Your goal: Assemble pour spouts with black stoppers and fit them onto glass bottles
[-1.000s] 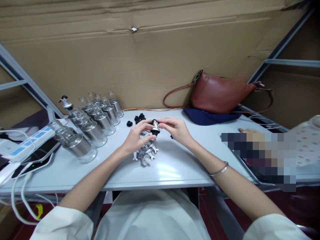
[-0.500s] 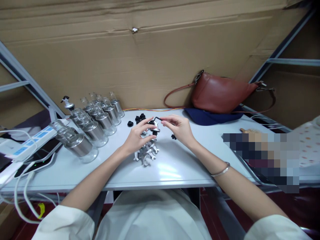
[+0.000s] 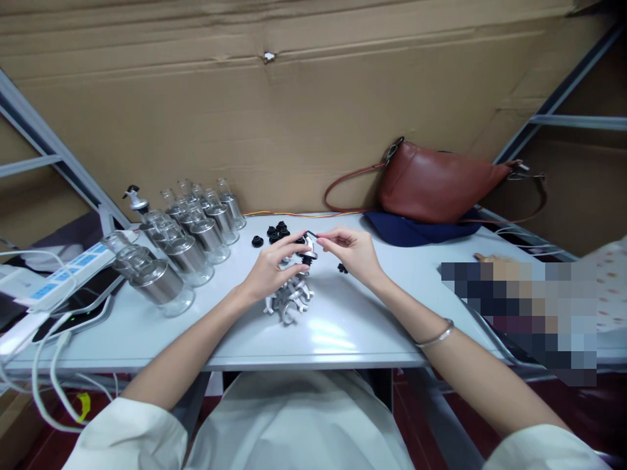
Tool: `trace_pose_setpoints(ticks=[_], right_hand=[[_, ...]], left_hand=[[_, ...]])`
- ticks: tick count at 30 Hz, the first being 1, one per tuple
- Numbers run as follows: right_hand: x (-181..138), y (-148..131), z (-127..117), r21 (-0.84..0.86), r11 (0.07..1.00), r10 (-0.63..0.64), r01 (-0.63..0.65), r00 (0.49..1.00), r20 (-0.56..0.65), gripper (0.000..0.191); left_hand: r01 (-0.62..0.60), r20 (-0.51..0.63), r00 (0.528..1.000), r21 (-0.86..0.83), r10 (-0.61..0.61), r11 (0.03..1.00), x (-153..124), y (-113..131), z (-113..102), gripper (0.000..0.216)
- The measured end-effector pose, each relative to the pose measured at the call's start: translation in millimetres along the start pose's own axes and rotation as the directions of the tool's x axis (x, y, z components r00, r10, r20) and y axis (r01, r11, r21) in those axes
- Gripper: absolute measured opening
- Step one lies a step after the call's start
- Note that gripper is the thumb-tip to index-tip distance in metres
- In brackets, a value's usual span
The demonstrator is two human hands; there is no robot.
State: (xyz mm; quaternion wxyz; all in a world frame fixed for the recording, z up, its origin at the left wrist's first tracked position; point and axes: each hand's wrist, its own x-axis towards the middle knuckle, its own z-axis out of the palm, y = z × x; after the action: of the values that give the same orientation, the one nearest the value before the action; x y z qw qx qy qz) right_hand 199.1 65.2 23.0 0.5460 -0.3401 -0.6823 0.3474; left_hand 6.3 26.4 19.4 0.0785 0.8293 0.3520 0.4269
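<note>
My left hand (image 3: 264,269) is closed around a silver bottle pour spout (image 3: 309,247) with a ribbed black stopper (image 3: 307,260) at its lower end. My right hand (image 3: 355,254) pinches a small bent black cap (image 3: 310,234) between thumb and index finger, right at the spout's tip. Whether the cap is seated on the spout cannot be made out. Below the hands lies a pile of silver spout pieces (image 3: 289,301). Black stoppers (image 3: 278,230) cluster behind my left fingers, and small black parts (image 3: 342,267) lie under my right hand.
Several glass bottles with steel sleeves (image 3: 155,282) stand on the left, one topped with a spout (image 3: 134,198). A power strip (image 3: 73,274) with white cables is beside them. At the back right, a brown handbag (image 3: 435,186) rests on a dark blue cloth item (image 3: 416,233).
The black cap in my right hand has come slightly lower and closer against the spout's tip. My left hand keeps its hold; the whole view has shifted a little.
</note>
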Motion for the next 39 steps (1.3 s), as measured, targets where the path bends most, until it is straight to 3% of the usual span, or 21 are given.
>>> trace_pose_setpoints(ticks=[9,15,24,32,39], right_hand=[[0.6,3.9,-0.2,-0.018,0.998,-0.056,0.056,0.998,0.033,0.018],[0.3,4.0,-0.4,0.002,0.996,-0.085,0.085,0.996,0.031,0.016],[-0.4,-1.5,-0.3,0.052,0.998,-0.037,0.036,0.999,0.017,0.017],[-1.4,0.4,2.9,0.168,0.986,-0.003,-0.02,0.991,0.132,0.035],[-4.9,-1.4,5.6,0.167,0.986,0.012,-0.027,0.996,0.091,0.03]], left_hand=[[-0.018,-0.027,0.999,0.039,0.019,0.999,0.5,3.1,-1.1,0.025],[-0.096,-0.026,0.995,0.096,0.099,0.991,0.0,3.6,-0.8,0.022],[-0.12,-0.043,0.991,0.097,0.124,0.988,0.0,5.5,-2.5,0.023],[-0.112,-0.066,0.99,0.134,0.121,0.985,-1.9,-0.7,-1.8,0.024],[-0.104,-0.079,0.99,0.124,0.115,0.987,-4.3,-0.8,-0.2,0.023]])
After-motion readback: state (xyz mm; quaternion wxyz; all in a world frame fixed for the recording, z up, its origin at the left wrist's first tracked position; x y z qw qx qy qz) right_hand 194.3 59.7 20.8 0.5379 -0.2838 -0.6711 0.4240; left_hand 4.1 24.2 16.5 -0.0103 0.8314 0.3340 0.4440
